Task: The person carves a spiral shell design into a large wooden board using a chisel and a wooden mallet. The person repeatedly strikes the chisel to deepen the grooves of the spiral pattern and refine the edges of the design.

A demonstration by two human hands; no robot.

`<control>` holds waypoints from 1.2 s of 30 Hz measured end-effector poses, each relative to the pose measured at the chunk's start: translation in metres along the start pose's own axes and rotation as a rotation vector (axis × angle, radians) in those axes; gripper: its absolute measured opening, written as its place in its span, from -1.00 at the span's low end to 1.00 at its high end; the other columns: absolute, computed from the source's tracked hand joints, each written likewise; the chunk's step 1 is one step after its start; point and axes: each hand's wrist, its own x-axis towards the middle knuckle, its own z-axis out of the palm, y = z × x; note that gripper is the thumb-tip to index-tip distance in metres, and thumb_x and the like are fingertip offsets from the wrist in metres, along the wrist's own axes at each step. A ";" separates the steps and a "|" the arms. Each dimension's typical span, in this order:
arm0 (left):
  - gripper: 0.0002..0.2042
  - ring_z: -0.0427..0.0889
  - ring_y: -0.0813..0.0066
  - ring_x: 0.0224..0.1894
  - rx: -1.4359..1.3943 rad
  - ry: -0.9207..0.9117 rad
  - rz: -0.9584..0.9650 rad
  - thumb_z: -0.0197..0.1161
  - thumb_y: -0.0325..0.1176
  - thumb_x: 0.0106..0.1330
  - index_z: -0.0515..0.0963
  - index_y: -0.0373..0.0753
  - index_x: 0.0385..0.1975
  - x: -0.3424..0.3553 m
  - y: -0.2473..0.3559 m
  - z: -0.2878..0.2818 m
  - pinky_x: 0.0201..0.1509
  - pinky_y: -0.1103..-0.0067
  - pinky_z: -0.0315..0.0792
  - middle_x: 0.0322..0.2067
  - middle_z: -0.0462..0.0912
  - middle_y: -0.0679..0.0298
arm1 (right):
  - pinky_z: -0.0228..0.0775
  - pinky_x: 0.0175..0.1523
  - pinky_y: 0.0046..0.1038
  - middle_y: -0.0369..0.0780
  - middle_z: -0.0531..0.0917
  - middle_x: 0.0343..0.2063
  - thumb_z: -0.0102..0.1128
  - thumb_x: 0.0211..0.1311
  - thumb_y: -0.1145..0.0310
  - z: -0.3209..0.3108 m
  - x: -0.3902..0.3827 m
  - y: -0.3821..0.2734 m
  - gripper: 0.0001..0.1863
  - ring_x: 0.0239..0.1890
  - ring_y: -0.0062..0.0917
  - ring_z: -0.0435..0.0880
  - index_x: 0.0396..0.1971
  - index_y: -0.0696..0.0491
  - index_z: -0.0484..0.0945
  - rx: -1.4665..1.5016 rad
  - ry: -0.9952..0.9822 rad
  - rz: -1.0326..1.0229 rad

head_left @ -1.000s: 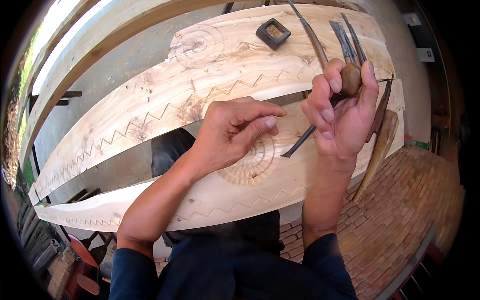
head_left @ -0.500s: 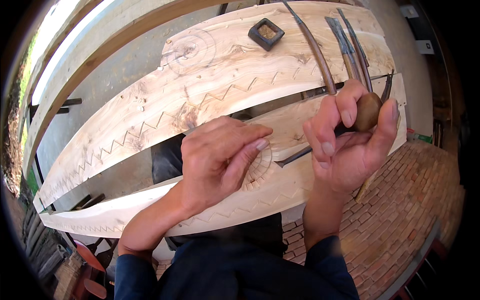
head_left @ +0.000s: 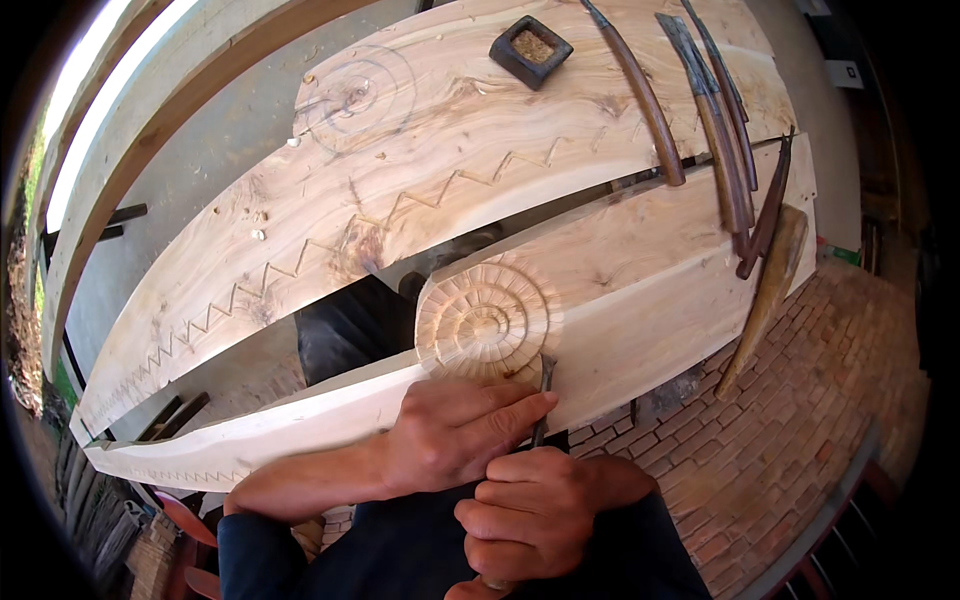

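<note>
My right hand point(head_left: 535, 512) is wrapped round the handle of a carving chisel point(head_left: 547, 374), low in front of my body. The chisel's flared steel tip points away from me, at the lower right rim of a carved round rosette point(head_left: 488, 322). Ringed grooves and short radial cuts make up the rosette. My left hand point(head_left: 460, 430) lies at the near edge of the pale wooden board point(head_left: 640, 300), its fingers pressed together over the chisel's shank. Its thumb is hidden.
Beyond a gap lies a second pale board point(head_left: 420, 150) with a zigzag line and pencilled circles. On it stands a dark square box point(head_left: 531, 52) of brownish grains. Several long-handled chisels point(head_left: 722, 150) and a wooden mallet-like stick point(head_left: 765, 300) lie to the right, above brick paving point(head_left: 820, 380).
My right hand has swung down and left from above the board, bringing the chisel to the rosette's near edge. My left hand has moved off the rosette toward me, onto the chisel's shank.
</note>
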 end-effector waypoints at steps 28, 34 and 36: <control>-0.32 0.78 -0.01 0.16 0.197 -0.044 0.022 0.56 -0.32 0.28 0.50 -0.46 0.38 -0.014 0.038 0.024 0.10 0.35 0.72 0.39 0.48 -0.33 | -0.09 -0.71 -0.60 -0.26 0.33 -0.71 -0.15 0.53 -0.54 -0.052 0.022 0.022 -0.19 -0.81 -0.63 0.06 -0.51 -0.01 0.28 0.469 0.852 0.407; -0.09 0.52 -0.29 0.44 0.145 -0.188 -0.059 0.61 -0.25 0.26 0.25 -0.55 0.52 -0.019 0.041 0.064 0.33 0.25 0.60 0.54 0.04 -0.58 | -0.09 -0.73 -0.61 -0.22 0.36 -0.70 -0.31 0.61 -0.49 -0.082 0.034 0.061 -0.22 -0.79 -0.62 0.09 -0.45 -0.01 0.29 0.883 0.939 0.547; -0.07 0.44 -0.35 0.49 0.146 -0.160 -0.074 0.60 -0.27 0.28 0.19 -0.56 0.54 -0.018 0.034 0.067 0.38 0.22 0.56 0.55 -0.02 -0.60 | -0.09 -0.74 -0.60 -0.23 0.35 -0.71 -0.31 0.64 -0.44 -0.080 0.031 0.067 -0.26 -0.79 -0.59 0.13 -0.46 -0.02 0.29 0.952 0.890 0.542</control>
